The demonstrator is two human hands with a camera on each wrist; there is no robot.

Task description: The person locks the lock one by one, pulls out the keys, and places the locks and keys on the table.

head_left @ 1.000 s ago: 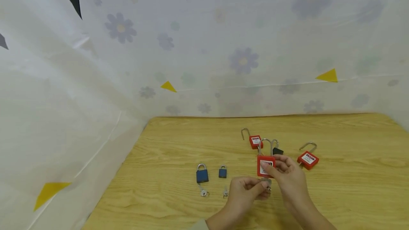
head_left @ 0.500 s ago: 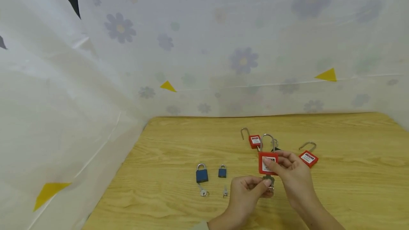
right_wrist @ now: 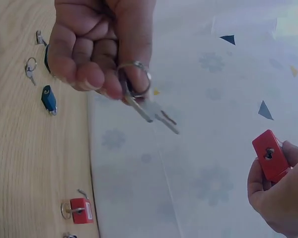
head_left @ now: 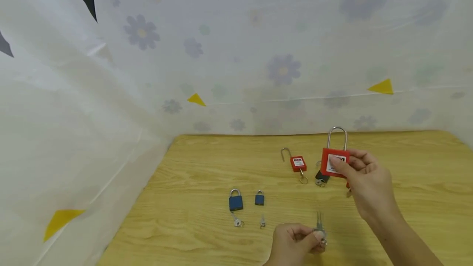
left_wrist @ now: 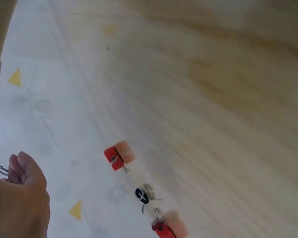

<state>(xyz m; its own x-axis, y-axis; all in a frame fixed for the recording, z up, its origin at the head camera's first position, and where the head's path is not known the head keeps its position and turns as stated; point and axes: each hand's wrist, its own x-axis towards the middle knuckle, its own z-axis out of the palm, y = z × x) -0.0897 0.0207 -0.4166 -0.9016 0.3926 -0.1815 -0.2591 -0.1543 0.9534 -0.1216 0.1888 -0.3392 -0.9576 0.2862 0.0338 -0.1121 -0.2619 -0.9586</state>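
Right hand (head_left: 371, 188) is pinching the red padlock (head_left: 334, 152) over the table's (head_left: 207, 167) right half, left hand (head_left: 293, 241) pinching keys (head_left: 320, 228) nearer, clear of it: apparently key-handling, next move probably calling for steady alignment or set-down.

Dim diffuse lt, sm. glare on sheet (head_left: 236, 48), L-wrist pic hazy, sl. blurry

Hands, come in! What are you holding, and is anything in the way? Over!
Left hand: pinching keys. Right hand: gripping red padlock, shackle closed. Keys and padlock apart, nothing seen between.
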